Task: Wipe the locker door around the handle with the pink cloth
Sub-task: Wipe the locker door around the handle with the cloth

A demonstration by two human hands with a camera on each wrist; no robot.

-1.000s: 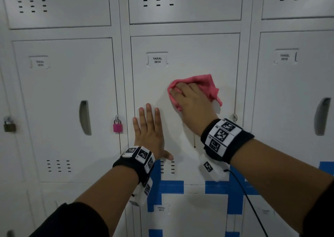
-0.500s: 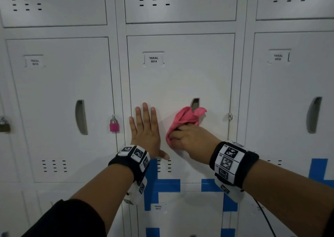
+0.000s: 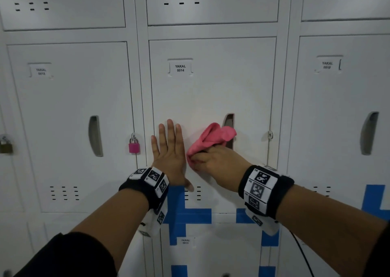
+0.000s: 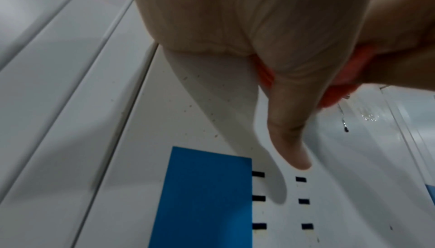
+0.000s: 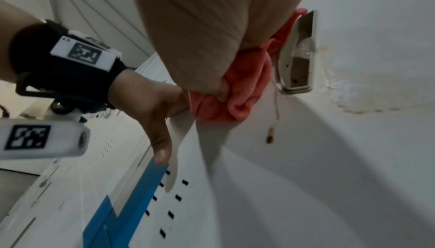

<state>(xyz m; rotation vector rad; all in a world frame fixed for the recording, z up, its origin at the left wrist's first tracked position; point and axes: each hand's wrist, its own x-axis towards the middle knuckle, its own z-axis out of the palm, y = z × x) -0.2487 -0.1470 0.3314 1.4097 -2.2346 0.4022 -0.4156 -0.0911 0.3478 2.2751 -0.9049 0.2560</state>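
The white locker door (image 3: pixel 211 90) labelled 0014 fills the middle of the head view. Its recessed metal handle (image 3: pixel 229 121) (image 5: pixel 299 62) is half covered by the bunched pink cloth (image 3: pixel 213 137) (image 5: pixel 237 92) (image 4: pixel 339 84). My right hand (image 3: pixel 213 160) grips the cloth and presses it against the door just left of and below the handle. My left hand (image 3: pixel 171 150) lies flat on the door's left part, fingers straight and pointing up, thumb (image 4: pixel 289 134) spread toward the vent slots. A brownish drip (image 5: pixel 270 136) runs down from the handle, and a wet stain (image 5: pixel 353 99) shows to its right.
Neighbouring lockers stand at both sides, each with a recessed handle (image 3: pixel 96 136) (image 3: pixel 369 133). A pink padlock (image 3: pixel 134 144) hangs on the left locker's hasp, a brass padlock (image 3: pixel 6 144) farther left. Blue tape (image 3: pixel 185 211) crosses the door's lower part by the vent slots (image 3: pixel 193 193).
My right hand has carried the cloth down from above the handle to beside and below it, uncovering the handle's top. The left hand has stayed flat on the door.
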